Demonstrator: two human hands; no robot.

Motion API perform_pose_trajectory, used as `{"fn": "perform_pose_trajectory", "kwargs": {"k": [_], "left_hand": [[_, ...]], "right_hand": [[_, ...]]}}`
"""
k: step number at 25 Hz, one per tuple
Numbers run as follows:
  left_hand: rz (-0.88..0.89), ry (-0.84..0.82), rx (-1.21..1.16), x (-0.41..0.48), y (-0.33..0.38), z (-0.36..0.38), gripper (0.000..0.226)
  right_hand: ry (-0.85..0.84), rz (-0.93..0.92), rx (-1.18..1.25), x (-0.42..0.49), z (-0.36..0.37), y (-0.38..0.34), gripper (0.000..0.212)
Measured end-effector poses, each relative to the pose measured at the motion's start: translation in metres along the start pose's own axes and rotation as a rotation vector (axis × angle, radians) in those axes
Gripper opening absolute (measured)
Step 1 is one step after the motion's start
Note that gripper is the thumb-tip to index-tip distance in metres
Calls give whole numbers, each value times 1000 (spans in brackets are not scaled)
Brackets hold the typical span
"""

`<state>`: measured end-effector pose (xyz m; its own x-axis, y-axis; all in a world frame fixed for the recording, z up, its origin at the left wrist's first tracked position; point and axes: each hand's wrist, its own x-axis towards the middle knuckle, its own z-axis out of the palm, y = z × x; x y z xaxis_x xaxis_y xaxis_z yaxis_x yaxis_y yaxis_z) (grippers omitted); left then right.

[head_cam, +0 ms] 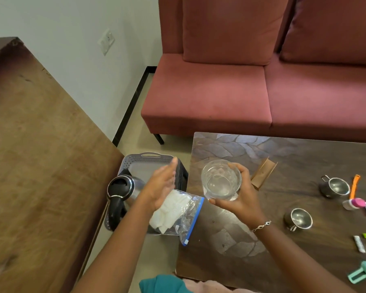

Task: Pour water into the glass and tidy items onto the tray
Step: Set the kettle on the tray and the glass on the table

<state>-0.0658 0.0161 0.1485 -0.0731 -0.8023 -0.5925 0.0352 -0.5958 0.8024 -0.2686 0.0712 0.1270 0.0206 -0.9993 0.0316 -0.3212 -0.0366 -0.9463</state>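
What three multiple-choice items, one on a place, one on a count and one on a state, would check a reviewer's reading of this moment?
1. Where does the kettle stand?
A. On the sofa
B. In the grey tray beside the table
C. On the dark table next to the steel cups

2. How many small steel cups are on the table?
A. Two
B. Four
C. None

3. What is the right hand doing?
A. Resting flat on the table
B. Holding a zip bag
C. Holding a clear glass

Answers:
1 B: the kettle sits inside the grey tray, left of the table edge.
2 A: one steel cup lies farther off, another nearer.
3 C: its fingers wrap the glass, while the left hand is open and empty above the zip bag.
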Motion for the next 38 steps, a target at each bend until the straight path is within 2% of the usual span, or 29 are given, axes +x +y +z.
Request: {"fn": "perform_pose_trajectory", "kwargs": {"k": [2,4,6,10,14,16,20,23,29,32,38], "left_hand": [[-114,-199,-43,-3,-4,25,117],[-176,-270,-65,0,-13,43,128],[-209,-309,-81,2,-19,58,116],[-180,-388,-158,-3,-23,90,56],[-169,-358,-186,-5,-23,125,39],[-158,-303,-177,-4,-27,142,42],[-157,-281,-174,-2,-38,176,64],[-163,-290,-181,3,-44,201,61],[-176,-332,-145,18,-56,246,57],[-210,-354,-139,26,-63,268,60],[-286,-391,-37,49,-66,305,71]], "right_hand": [[15,-4,3,1,-10,1,92],[23,-13,-1,1,-21,3,90],[23,-16,9,2,-33,5,86],[13,-9,24,1,-59,15,81],[0,13,62,-3,-87,31,85],[-21,21,63,-5,-100,36,88],[-53,30,26,-11,-132,47,95],[-47,14,-105,-14,-158,54,108],[-145,-114,-582,-6,-203,58,99],[-240,-70,-785,-2,-224,62,96],[-217,20,-821,13,-255,98,93]]}}
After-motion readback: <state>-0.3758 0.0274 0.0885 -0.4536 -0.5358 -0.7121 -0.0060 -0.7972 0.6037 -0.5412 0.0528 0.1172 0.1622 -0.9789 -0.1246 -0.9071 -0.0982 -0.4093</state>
